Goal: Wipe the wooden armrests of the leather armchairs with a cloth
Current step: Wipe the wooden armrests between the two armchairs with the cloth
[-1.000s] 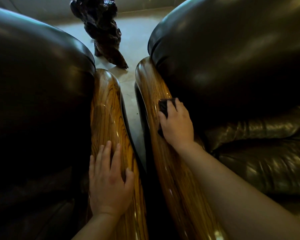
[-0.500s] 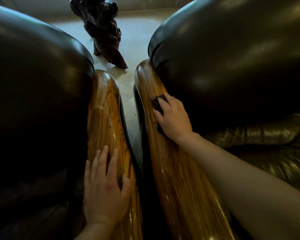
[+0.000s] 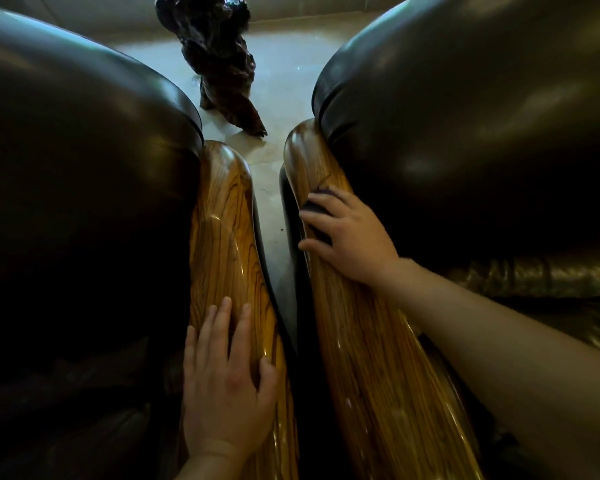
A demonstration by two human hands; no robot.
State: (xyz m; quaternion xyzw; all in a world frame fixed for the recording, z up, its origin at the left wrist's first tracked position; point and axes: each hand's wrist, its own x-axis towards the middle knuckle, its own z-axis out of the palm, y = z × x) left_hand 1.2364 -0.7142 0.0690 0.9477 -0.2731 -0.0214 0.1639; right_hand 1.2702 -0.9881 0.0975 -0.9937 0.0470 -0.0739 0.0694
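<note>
Two dark leather armchairs stand side by side, each with a glossy striped wooden armrest. My right hand presses a small dark cloth onto the right chair's armrest, about a third of the way down from its far rounded end; the cloth shows only between and ahead of my fingers. On the left chair's armrest my left hand lies flat, fingers slightly apart, holding nothing.
A narrow gap with pale tiled floor runs between the two armrests. A dark gnarled wooden sculpture stands on the floor beyond the gap. Bulging leather backrests rise beside each armrest.
My right hand has slid the cloth farther up the right armrest, towards its far end, and out towards the gap-side edge. My left hand has stayed resting on the left armrest.
</note>
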